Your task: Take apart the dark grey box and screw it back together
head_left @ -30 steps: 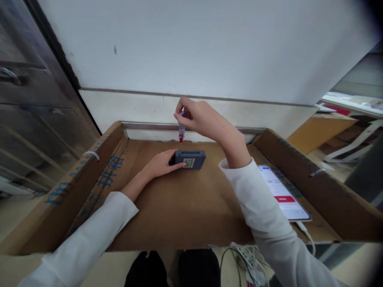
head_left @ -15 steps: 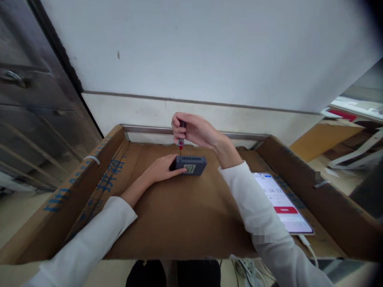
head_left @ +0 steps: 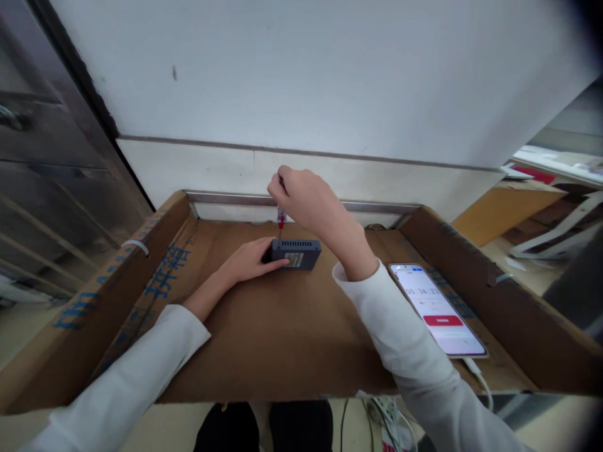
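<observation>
A dark grey box-shaped device [head_left: 306,257] with a row of vent slots and a pale label stands on the cardboard. My left hand [head_left: 252,258] grips its left end, thumb across the front near the label. Above it, my right hand [head_left: 306,196] is closed around the handle of a screwdriver [head_left: 281,218] with a clear and red lower grip. The screwdriver is upright, and its shaft meets the device's top face near the left end. Most of the handle is hidden by my fingers.
A cardboard tray [head_left: 282,358] with raised side walls forms the work surface. To the right lies a phone [head_left: 440,311] showing a running timer, with a white cable [head_left: 480,380] plugged in. Behind is a white wall [head_left: 301,81]; a metal door [head_left: 56,138] is at left.
My right hand has turned over the screwdriver handle, its back now facing me. The device and my left hand keep their places together; the whole view has shifted slightly.
</observation>
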`<state>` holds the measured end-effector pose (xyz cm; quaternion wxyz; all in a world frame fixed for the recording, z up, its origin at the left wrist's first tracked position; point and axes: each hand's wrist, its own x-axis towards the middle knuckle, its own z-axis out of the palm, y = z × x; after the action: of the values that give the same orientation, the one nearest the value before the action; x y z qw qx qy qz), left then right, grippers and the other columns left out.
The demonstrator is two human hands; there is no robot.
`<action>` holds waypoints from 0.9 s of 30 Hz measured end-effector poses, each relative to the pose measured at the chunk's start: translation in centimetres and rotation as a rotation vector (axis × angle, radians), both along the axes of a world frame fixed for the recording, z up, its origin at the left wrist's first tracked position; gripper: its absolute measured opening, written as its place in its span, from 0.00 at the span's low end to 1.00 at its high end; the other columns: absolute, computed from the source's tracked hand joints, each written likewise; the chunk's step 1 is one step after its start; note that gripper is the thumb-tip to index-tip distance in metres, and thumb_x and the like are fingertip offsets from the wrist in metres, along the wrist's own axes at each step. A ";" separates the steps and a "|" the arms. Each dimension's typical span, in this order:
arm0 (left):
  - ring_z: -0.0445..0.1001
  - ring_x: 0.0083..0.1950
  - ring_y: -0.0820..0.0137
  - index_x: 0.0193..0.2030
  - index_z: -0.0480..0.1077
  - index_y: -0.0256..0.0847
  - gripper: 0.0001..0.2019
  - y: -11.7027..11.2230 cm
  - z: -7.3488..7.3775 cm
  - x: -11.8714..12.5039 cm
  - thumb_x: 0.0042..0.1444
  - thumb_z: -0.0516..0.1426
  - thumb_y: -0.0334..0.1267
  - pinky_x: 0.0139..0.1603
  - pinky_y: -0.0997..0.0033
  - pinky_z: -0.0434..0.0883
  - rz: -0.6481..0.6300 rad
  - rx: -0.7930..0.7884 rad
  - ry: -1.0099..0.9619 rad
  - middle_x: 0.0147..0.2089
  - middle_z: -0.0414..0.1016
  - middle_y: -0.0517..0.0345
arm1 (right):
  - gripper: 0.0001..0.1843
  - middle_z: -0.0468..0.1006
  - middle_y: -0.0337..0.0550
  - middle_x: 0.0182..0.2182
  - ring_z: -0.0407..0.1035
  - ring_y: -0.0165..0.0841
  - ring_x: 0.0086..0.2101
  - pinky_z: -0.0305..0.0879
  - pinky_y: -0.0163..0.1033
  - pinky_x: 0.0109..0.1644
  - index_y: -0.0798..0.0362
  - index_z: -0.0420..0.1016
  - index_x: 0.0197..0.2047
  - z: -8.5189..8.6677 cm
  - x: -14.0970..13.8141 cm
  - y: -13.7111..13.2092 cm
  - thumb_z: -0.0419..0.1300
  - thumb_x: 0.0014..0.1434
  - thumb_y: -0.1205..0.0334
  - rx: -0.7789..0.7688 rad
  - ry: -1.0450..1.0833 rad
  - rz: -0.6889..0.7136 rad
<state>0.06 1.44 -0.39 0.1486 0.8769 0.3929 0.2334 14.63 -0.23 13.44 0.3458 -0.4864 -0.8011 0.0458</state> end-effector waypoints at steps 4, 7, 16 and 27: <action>0.75 0.41 0.61 0.41 0.67 0.41 0.21 0.0 0.0 0.0 0.58 0.52 0.59 0.41 0.65 0.69 -0.014 -0.013 -0.014 0.39 0.76 0.52 | 0.07 0.62 0.37 0.19 0.59 0.31 0.25 0.53 0.38 0.32 0.51 0.59 0.31 0.5 1.3 -0.2 0.50 0.60 0.70 -0.012 -0.035 0.125; 0.75 0.41 0.61 0.41 0.67 0.41 0.21 0.0 0.1 0.0 0.58 0.52 0.59 0.41 0.65 0.69 -0.016 -0.021 -0.014 0.40 0.76 0.53 | 0.06 0.64 0.34 0.21 0.59 0.29 0.25 0.54 0.36 0.32 0.50 0.61 0.36 1.0 2.3 0.0 0.57 0.58 0.67 -0.032 0.004 0.260; 0.75 0.42 0.61 0.41 0.67 0.41 0.21 -0.2 0.3 0.1 0.58 0.52 0.58 0.41 0.65 0.69 -0.008 -0.017 -0.021 0.40 0.76 0.53 | 0.07 0.72 0.38 0.29 0.68 0.28 0.32 0.66 0.37 0.41 0.55 0.68 0.41 0.0 2.7 2.6 0.57 0.59 0.62 -0.527 0.404 0.751; 0.75 0.39 0.61 0.43 0.67 0.39 0.23 0.1 -0.1 0.1 0.58 0.52 0.60 0.38 0.66 0.68 -0.001 -0.028 -0.020 0.40 0.76 0.52 | 0.11 0.52 0.26 0.16 0.47 0.23 0.16 0.53 0.30 0.23 0.49 0.54 0.30 -2.0 -0.1 2.5 0.48 0.65 0.58 -0.532 0.591 0.700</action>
<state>0.16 1.50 -0.48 0.1650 0.8725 0.3943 0.2368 14.55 2.32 11.49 0.3855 -0.2270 -0.7447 0.4952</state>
